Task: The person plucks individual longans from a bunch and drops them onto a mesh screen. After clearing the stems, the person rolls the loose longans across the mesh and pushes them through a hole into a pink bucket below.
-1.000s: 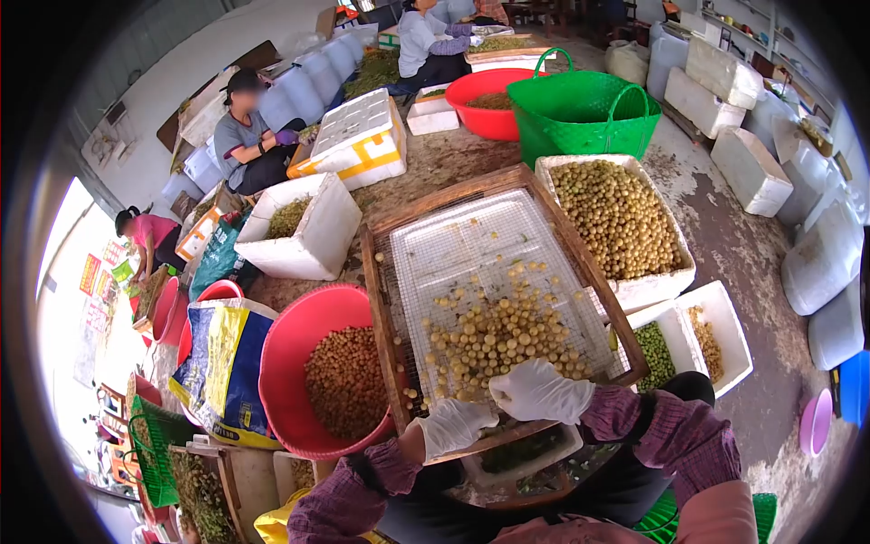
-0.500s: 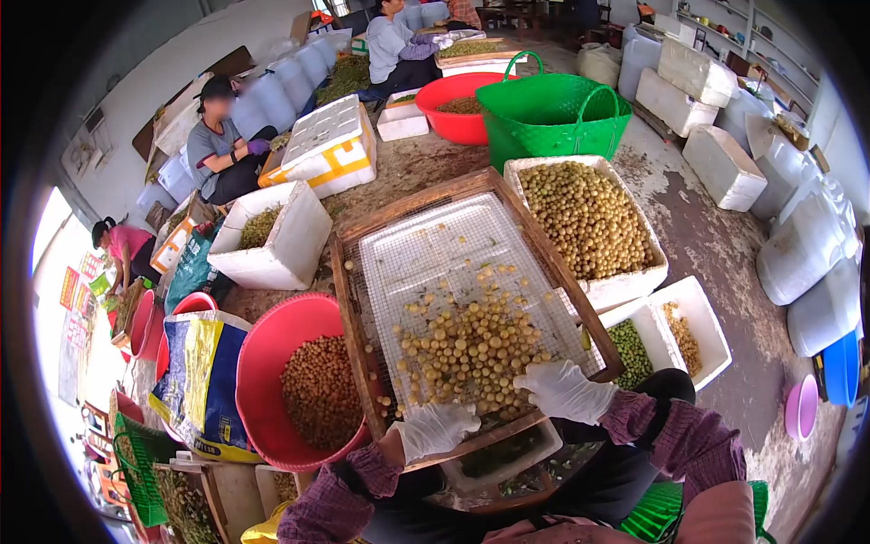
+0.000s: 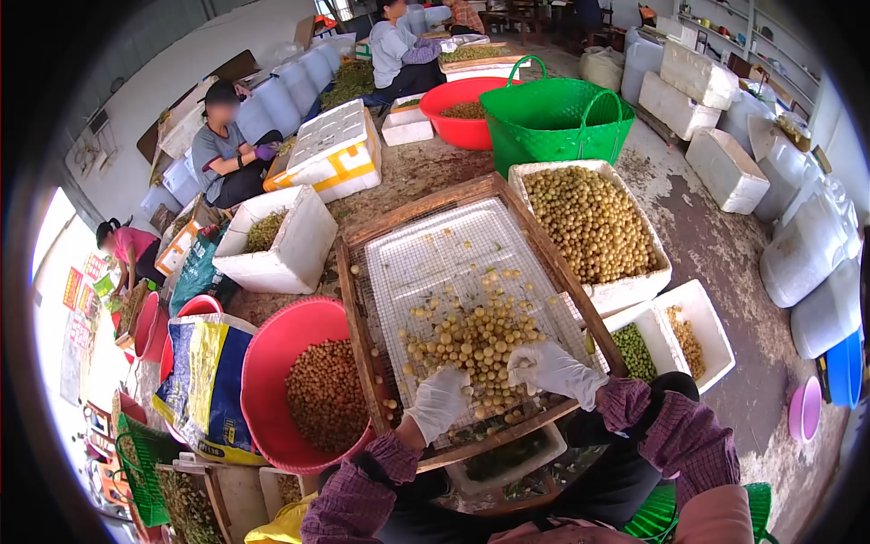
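A wood-framed mesh sieve [image 3: 399, 236] lies before me, with a pile of small round yellow-brown fruits [image 3: 485, 331] spread on its near half. My left hand [image 3: 441, 399], in a white glove, is at the pile's near left edge. Its fingers are curled together, and what they hold, if anything, is hidden. On the pile's right side is my right hand [image 3: 553, 370], also gloved, with fingers bent and pressed together among the fruits. I cannot make out anything inside it. Loose fruits and small green bits are scattered over the mesh.
Left of the sieve stands a red tub [image 3: 272, 363] of brownish fruits. To the right are a foam box [image 3: 598, 295] heaped with fruits and smaller foam boxes [image 3: 711, 317]. A green basket [image 3: 553, 122] stands beyond. Co-workers sit farther back, one in a grey shirt [image 3: 217, 145].
Both hands have moved up and inward over the fruit pile, closer together. My left hand has turned, its fingers now pointing farther into the sieve. The view has shifted slightly.
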{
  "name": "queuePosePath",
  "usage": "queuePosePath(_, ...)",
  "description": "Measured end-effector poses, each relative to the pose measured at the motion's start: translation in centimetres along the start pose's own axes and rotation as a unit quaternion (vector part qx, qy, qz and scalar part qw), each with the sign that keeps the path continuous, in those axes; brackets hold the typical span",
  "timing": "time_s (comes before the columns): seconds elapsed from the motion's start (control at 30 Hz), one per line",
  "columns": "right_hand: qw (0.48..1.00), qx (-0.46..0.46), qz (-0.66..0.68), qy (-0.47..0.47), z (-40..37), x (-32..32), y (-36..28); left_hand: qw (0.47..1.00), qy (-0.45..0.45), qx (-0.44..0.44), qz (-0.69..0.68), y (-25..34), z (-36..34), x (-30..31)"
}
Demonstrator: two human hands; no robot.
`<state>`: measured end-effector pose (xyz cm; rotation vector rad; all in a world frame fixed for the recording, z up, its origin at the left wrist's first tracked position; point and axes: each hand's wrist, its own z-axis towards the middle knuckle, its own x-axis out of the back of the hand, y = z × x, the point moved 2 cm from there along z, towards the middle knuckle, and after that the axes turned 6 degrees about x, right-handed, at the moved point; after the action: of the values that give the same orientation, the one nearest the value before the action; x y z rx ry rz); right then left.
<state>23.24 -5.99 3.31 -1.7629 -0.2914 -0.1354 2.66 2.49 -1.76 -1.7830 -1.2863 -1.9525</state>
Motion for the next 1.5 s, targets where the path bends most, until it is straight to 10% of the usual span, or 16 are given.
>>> queuePosePath(0.2,0.997,-0.037,0.051,-0.047,0.1,-0.7,0.4,0.987,-0.007,0.060,-0.151,0.2,0.1,0.4)
queuePosePath(0.3,0.995,-0.062,0.068,-0.035,0.4,-1.6,0.1,0.894,-0.086,0.159,-0.411,2.0,-0.6,2.5)
queuePosePath(0.5,0.978,0.150,-0.138,0.035,2.0,-3.8,2.0,0.781,-0.114,0.180,-0.588,2.6,-1.1,2.8)
queuePosePath(0.6,0.988,-0.034,0.150,-0.026,0.7,-4.1,-1.0,0.870,-0.023,0.128,-0.476,2.0,-0.9,2.2)
queuePosePath(0.7,0.984,0.007,0.178,0.021,0.4,-4.0,-1.5,0.851,0.017,0.216,-0.479,-0.6,-0.6,-0.1)
queuePosePath(0.9,0.990,0.055,-0.109,0.077,1.2,-2.2,1.2,0.934,-0.029,0.182,-0.307,1.6,-0.7,3.5)
queuePosePath(1.03,0.952,0.120,-0.238,0.150,1.6,-1.1,2.6,0.972,0.004,-0.017,-0.233,-0.2,-0.4,-2.8)
queuePosePath(1.23,0.998,-0.009,-0.059,0.027,-0.3,0.9,-2.1,0.988,0.028,-0.105,-0.106,1.0,0.3,-2.8)
queuePosePath(1.33,0.916,0.143,-0.358,0.113,0.4,0.3,0.8,0.975,0.032,-0.016,-0.218,1.0,0.6,-2.1)
queuePosePath(1.4,0.942,0.127,-0.287,0.118,0.4,0.5,1.0,0.945,-0.002,0.001,-0.328,2.1,0.2,-2.5)
queuePosePath(1.5,0.962,0.071,-0.245,0.099,0.5,0.6,0.7,0.985,0.042,-0.116,-0.122,3.3,0.4,-2.9)
